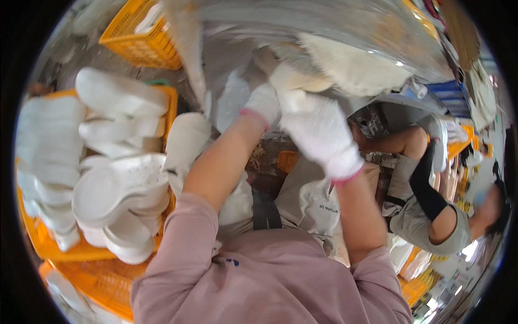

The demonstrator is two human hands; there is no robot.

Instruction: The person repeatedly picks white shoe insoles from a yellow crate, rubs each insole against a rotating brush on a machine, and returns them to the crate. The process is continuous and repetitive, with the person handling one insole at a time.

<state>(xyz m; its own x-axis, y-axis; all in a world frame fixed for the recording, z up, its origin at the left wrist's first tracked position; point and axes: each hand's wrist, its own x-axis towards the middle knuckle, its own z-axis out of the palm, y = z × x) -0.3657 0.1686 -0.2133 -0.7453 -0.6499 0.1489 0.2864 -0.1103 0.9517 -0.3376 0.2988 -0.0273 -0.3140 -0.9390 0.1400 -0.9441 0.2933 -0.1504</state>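
Both my hands wear white knit gloves with pink cuffs and are close together in front of me. A pale shoe sole (294, 77), blurred by motion, is gripped between them. My left hand (264, 103) is closed at its left end, with its fingertips partly hidden. My right hand (318, 127) is closed around its near right side. Just beyond the sole is a fluffy cream buffing wheel (359, 65); the sole is up against its left side, though the exact contact is blurred.
On my left an orange crate (171, 102) is piled with white foam shoe soles (102, 189). Another orange crate (151, 51) stands beyond it. A grey plastic-covered hood (302, 19) surrounds the wheel. At right a co-worker (440, 216) sits close by, arm reaching inward.
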